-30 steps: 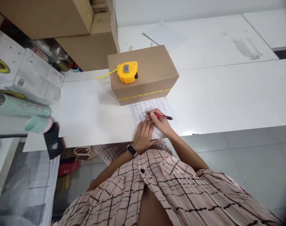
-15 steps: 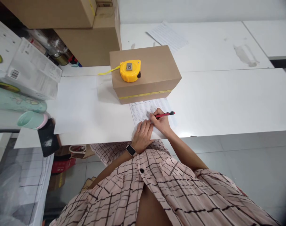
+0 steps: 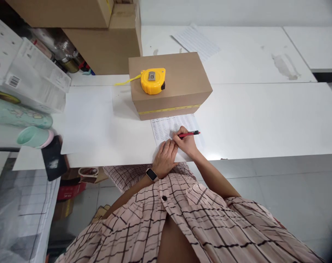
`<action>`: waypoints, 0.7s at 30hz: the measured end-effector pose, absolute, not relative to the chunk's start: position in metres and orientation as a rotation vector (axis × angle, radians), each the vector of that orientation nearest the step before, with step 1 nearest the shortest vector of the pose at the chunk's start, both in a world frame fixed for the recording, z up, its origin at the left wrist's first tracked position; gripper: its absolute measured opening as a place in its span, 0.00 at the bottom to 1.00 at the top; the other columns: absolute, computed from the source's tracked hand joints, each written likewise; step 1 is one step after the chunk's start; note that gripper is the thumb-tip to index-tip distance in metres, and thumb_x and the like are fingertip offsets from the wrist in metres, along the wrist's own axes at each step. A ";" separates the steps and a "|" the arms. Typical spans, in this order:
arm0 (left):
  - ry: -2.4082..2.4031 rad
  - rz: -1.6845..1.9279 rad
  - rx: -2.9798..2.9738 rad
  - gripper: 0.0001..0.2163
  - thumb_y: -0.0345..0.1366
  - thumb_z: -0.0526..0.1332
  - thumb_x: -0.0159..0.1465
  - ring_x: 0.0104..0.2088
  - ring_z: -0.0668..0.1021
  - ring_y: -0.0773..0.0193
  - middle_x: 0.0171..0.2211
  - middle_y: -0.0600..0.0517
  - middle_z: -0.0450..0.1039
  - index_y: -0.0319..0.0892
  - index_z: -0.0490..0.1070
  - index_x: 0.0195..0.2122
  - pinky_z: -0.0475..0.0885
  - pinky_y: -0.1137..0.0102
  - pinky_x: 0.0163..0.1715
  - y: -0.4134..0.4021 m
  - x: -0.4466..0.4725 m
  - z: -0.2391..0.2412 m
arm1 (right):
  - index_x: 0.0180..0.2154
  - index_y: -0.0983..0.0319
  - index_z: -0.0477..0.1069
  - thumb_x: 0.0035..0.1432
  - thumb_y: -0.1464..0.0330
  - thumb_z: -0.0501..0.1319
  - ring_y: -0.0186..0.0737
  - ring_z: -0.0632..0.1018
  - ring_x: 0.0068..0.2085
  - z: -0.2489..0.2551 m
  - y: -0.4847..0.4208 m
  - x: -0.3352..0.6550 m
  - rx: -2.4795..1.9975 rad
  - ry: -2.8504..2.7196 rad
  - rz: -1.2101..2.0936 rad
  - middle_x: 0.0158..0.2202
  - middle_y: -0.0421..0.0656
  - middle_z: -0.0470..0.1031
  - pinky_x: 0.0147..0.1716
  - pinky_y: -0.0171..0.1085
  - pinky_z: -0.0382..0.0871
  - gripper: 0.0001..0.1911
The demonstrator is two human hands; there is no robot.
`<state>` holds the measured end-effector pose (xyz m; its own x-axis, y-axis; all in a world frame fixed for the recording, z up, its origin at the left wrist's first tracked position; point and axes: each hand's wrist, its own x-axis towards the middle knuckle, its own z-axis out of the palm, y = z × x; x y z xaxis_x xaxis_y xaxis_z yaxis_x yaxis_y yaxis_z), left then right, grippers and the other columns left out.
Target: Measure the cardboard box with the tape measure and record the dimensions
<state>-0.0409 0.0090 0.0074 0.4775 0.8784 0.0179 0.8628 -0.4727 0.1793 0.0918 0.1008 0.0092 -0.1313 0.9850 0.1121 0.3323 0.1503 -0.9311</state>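
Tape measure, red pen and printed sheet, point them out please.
tape measure (image 3: 153, 76), head view, yellow case top.
red pen (image 3: 188, 134), head view, mid barrel.
printed sheet (image 3: 166, 127), head view, printed rows.

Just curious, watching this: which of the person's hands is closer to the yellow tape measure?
Left, narrowly. The left hand lies flat on the sheet, below the tape measure; the right hand, holding the pen, sits further right.

A pale pink garment (image 3: 199, 226) crossed by a dark windowpane check is being worn, closed at the front by a small dark button (image 3: 163, 198). The forearms are being left bare. A smartwatch (image 3: 151, 174) with a rectangular dark face is being worn on the left wrist.
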 end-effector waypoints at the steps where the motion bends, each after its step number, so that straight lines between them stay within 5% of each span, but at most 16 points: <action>1: 1.527 0.165 2.570 0.33 0.47 0.58 0.70 0.71 0.61 0.42 0.69 0.31 0.60 0.27 0.57 0.69 0.55 0.47 0.70 0.009 -0.041 0.007 | 0.24 0.57 0.56 0.58 0.60 0.61 0.33 0.61 0.25 0.009 0.101 0.092 -1.305 -1.603 1.004 0.21 0.33 0.58 0.27 0.36 0.58 0.17; 21: 1.526 0.174 2.583 0.34 0.47 0.58 0.70 0.71 0.61 0.42 0.69 0.30 0.60 0.26 0.56 0.69 0.56 0.48 0.70 0.008 -0.041 0.008 | 0.24 0.57 0.56 0.57 0.63 0.62 0.33 0.61 0.25 0.009 0.101 0.093 -1.289 -1.570 1.034 0.21 0.33 0.58 0.27 0.36 0.57 0.16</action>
<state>-0.0414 0.0084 0.0078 0.4797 0.8769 0.0301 0.8611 -0.4771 0.1755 0.0926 0.1009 0.0086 -0.1232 0.9874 0.0992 0.2989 0.1322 -0.9451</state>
